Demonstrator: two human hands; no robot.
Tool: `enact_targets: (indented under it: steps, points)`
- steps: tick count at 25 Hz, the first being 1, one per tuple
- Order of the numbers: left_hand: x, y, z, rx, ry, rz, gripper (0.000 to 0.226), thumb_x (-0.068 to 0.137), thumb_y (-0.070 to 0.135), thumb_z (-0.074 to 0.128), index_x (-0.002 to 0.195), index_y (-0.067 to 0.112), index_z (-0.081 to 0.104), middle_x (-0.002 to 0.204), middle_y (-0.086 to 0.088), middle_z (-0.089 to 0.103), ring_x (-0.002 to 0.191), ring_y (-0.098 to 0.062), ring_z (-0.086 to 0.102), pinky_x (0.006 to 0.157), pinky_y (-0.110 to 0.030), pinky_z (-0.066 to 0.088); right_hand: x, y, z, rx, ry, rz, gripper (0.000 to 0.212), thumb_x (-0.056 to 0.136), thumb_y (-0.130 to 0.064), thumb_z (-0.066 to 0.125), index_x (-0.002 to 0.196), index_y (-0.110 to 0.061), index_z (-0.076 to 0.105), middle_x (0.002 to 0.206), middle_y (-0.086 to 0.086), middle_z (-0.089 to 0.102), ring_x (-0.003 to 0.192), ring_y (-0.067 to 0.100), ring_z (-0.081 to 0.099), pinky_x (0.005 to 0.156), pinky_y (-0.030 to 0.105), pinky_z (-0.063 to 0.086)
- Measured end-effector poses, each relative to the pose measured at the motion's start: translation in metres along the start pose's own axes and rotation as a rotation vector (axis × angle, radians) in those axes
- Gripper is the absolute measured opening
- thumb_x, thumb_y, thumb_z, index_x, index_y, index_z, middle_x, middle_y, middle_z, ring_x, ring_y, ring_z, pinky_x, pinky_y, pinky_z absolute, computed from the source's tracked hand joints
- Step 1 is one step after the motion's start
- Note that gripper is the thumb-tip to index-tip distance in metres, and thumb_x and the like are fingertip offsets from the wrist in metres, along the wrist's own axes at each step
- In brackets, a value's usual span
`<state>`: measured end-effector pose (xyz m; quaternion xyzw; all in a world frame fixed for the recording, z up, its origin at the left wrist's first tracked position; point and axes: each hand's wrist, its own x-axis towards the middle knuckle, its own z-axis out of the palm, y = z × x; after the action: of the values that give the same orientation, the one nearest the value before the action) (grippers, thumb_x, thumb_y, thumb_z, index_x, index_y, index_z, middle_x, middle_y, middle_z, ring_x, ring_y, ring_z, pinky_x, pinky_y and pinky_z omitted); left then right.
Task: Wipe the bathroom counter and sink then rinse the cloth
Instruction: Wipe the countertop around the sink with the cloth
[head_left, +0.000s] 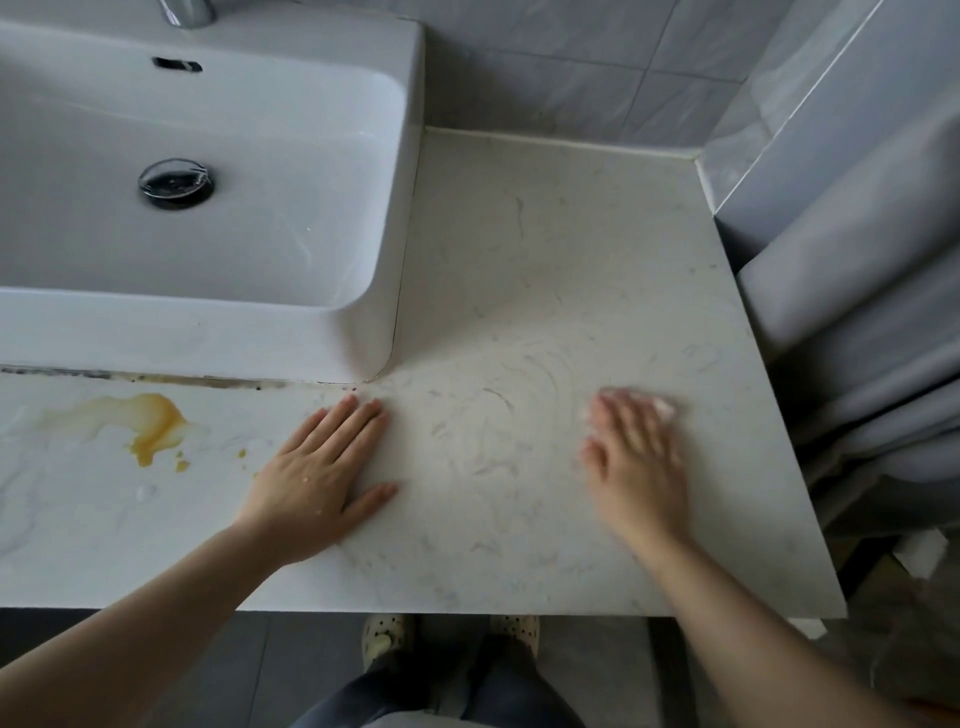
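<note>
— BATHROOM, AT THE COUNTER: where do we find the cloth (664, 408)?

— We see only a pale edge of it, showing past the fingertips of the right hand (635, 457). The hand lies flat on top of it with fingers stretched out, pressing it to the counter (545, 234) near the right-hand edge. The hand is blurred, so we cannot make out more of the cloth.

— And the left hand (319, 470)?

— We see it open, palm down on the bare counter, holding nothing, its fingertips just short of the front corner of the sink (291, 332). It sits well apart from the cloth, with curved wet streaks (498, 410) between the two hands.

— Anything else we note?

— A yellow spill (153, 423) lies on the counter left of the left hand, in front of the sink.
</note>
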<state>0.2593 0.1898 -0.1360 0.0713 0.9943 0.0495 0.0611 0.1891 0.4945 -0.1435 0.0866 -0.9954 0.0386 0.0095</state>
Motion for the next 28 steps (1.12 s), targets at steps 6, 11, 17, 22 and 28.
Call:
enact_targets:
  steps: [6,11,17,22,28]
  points:
    - [-0.002,0.0,-0.001,-0.009,-0.008,-0.107,0.089,0.085,0.069,0.019,0.139,0.0,0.036,0.148,-0.016,0.032,0.14,-0.023,0.016,0.115,-0.034,0.004,0.018,-0.113,0.01,0.084,0.093,-0.193,0.055,0.084,-0.039,0.034,0.127,-0.016,0.058,0.132,0.005,0.059,0.124,0.033,0.052,0.11,0.048,0.027]
    - [-0.002,-0.002,-0.001,0.017,-0.01,-0.12,0.092,0.085,0.07,0.019,0.139,-0.003,0.035,0.148,-0.017,0.032,0.139,-0.022,0.018,0.115,-0.035,0.006,0.055,-0.107,0.012,0.066,0.08,-0.397,0.055,0.085,-0.038,0.031,0.129,-0.015,0.056,0.133,0.006,0.057,0.126,0.031,0.05,0.109,0.043,0.031]
    - [-0.001,-0.003,0.004,0.053,0.007,-0.112,0.093,0.086,0.069,0.016,0.139,-0.005,0.034,0.148,-0.018,0.031,0.139,-0.025,0.018,0.114,-0.037,0.007,0.092,-0.165,0.013,0.124,-0.035,-0.232,0.055,0.092,-0.034,0.034,0.142,-0.012,0.038,0.15,0.01,0.036,0.14,0.031,0.029,0.116,0.046,0.013]
    - [-0.001,-0.002,0.005,0.033,0.029,-0.106,0.093,0.086,0.07,0.017,0.138,-0.006,0.034,0.147,-0.02,0.032,0.139,-0.025,0.018,0.114,-0.037,0.008,0.033,-0.131,0.007,0.152,-0.03,-0.566,0.05,0.085,-0.032,0.038,0.128,-0.015,0.057,0.132,0.004,0.058,0.127,0.027,0.05,0.109,0.044,0.027]
    - [-0.001,-0.002,0.004,0.071,0.035,-0.106,0.093,0.087,0.069,0.015,0.137,-0.006,0.035,0.147,-0.019,0.032,0.139,-0.025,0.017,0.113,-0.038,0.008,0.09,-0.075,0.006,0.063,0.059,-0.048,0.059,0.085,-0.04,0.028,0.135,-0.017,0.049,0.142,0.009,0.048,0.132,0.033,0.041,0.114,0.048,0.02]
